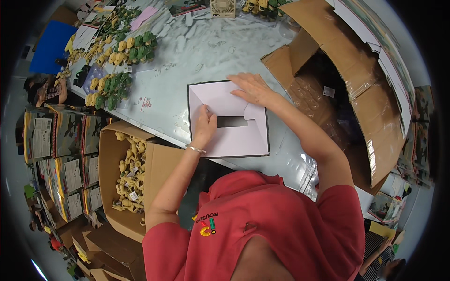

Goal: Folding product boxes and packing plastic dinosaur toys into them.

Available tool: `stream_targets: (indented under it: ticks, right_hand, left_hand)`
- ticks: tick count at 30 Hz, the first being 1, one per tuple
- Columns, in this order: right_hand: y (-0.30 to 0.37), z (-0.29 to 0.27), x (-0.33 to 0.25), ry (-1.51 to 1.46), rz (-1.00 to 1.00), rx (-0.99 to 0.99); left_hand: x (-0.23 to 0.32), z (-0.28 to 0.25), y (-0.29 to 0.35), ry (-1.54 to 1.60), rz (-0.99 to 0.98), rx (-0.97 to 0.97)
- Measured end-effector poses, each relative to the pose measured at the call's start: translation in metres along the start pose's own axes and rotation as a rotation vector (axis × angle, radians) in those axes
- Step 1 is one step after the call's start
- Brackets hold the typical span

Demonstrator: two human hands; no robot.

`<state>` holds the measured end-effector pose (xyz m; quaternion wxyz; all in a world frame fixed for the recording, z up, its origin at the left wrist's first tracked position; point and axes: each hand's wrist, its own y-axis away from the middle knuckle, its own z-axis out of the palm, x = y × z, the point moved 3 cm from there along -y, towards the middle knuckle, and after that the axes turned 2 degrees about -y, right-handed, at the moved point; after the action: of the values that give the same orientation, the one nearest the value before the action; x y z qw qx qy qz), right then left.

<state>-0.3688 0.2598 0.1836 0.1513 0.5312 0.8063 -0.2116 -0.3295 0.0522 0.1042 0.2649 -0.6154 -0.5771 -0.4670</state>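
Open box, white inside with thin dark edges, sits on the pale marbled counter right in front of the person; clock below is centred on this box, 12 pointing away from the wearer. Dark rectangular gap in its middle, between the white panels. Left hand in at 9 o'clock, fingers curled against the white inside; cannot tell if its grip pinches a panel. Bangle on that wrist. Right hand at 1 o'clock, over the far edge, fingers stretched out, grip released, palm side hidden. Big open brown carton at 2 to 3 o'clock, clear plastic and a white tag inside. Small fan at 12. Pink sheet at 11. Green-and-yellow toys clustered at 10, more beyond. Carton of yellow toys at 8, lower than the counter. Stacked printed boxes near 9. Wearer's red shirt at 6. Person in striped top far off between 4 and 5.
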Motion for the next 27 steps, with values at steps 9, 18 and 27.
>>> stream_targets:
  ticks: [9,18,27]
  right_hand:
    - [0.013,0.005,0.015,-0.075,0.072,0.022]
    - [0.009,0.004,0.019,-0.116,0.1,-0.097]
    - [0.013,0.004,0.004,-0.071,0.032,0.062]
  left_hand:
    - [0.049,-0.01,0.001,0.151,-0.148,0.033]
    - [0.069,-0.018,0.0,0.664,-0.421,-0.013]
    - [0.057,0.003,0.001,0.79,-0.496,0.009]
